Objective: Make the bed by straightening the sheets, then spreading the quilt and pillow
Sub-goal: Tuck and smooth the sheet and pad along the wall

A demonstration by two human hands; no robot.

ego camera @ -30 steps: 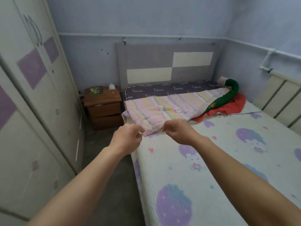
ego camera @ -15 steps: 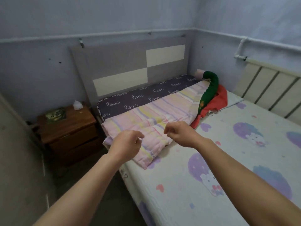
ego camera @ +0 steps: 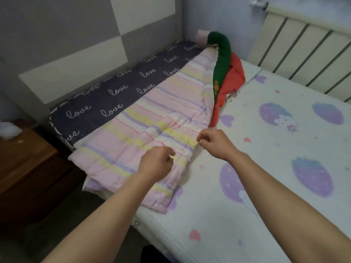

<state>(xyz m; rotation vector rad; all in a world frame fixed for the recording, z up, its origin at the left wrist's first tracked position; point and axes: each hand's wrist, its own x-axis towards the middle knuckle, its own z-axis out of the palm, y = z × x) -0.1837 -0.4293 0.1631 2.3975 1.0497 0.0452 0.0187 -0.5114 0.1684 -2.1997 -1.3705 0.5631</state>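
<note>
Quilt [ego camera: 152,118]: pink, striped, folded into a thick pad. It lies across the head of the bed, its far edge overlapping the pillow [ego camera: 114,95] and its near corner hanging off the bed's side. It looks soft, padded and light for its bulk, so it will likely sag and drape rather than hold a shape. It is not fragile, and the cloth looks matte, so slip seems unlikely.

Best hold, as a guess: pinch the loose near edge at two well-spaced points, top layer only, and draw it toward the foot so the folds open.

Left hand [ego camera: 157,164]: over the quilt's near part, fingers curled, thumb out. Whether it has cloth cannot be told.
Right hand [ego camera: 214,143]: apart from the left, fingertips drawn together right at the quilt's near edge. A pinch is possible, but no cloth shows between the fingers, so this too cannot be told.

Sheet [ego camera: 247,205]: white with a purple strawberry print, lying mostly flat.

Count: one quilt, one pillow (dark, "love" print, flat against the headboard [ego camera: 76,44]), one sheet, two hands. Also one green roll [ego camera: 221,59] lying on one red cloth [ego camera: 233,76] beside the quilt, one nightstand [ego camera: 24,168] and one radiator [ego camera: 303,54].
</note>
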